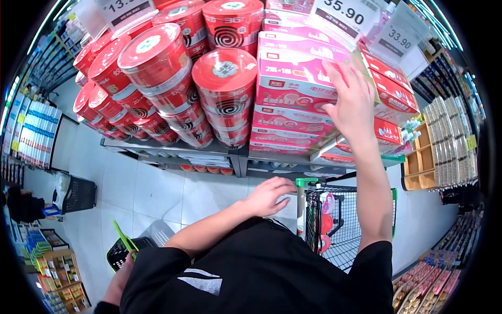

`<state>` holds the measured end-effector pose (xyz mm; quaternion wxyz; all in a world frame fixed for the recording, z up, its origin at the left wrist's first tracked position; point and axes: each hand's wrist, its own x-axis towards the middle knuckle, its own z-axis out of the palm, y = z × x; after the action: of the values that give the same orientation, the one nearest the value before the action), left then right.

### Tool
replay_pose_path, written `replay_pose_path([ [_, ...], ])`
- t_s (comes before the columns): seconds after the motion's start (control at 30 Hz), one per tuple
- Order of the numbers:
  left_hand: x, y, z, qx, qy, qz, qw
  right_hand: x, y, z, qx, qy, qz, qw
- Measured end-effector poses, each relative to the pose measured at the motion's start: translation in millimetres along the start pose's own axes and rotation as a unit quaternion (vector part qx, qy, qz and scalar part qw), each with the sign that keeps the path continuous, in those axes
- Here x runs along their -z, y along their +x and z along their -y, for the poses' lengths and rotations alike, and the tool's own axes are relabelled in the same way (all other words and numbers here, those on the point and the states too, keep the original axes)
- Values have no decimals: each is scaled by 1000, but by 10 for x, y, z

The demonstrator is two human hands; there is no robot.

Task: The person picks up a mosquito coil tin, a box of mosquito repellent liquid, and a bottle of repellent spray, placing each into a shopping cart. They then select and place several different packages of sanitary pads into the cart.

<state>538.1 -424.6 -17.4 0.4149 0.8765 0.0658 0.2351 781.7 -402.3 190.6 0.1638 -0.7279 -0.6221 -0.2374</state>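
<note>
Head view, looking down our own arms at a shop shelf (172, 149). Our right hand (353, 102) is raised toward one o'clock, fingers spread and palm flat against the top pink box (293, 78) of a stack. The grip is open and closed on nothing. Our left hand (271, 194) sits low near the centre, just beside the green-capped handle (306, 182) of the cart (361, 220) at five o'clock. We cannot tell whether it holds the bar. Round red tins (157, 57) are piled at eleven o'clock, and price tags (345, 13) hang at twelve. We judge this to be the reach, with the box touched but not taken. Lifting it would call for the fingers to curl over an edge without dragging its neighbours.
</note>
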Motion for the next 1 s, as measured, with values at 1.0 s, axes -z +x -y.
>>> replay_pose_path([
  [1.0,1474,209,-823,27,-372,-294,880,1049,-1446,45,-185,338,-108,916],
])
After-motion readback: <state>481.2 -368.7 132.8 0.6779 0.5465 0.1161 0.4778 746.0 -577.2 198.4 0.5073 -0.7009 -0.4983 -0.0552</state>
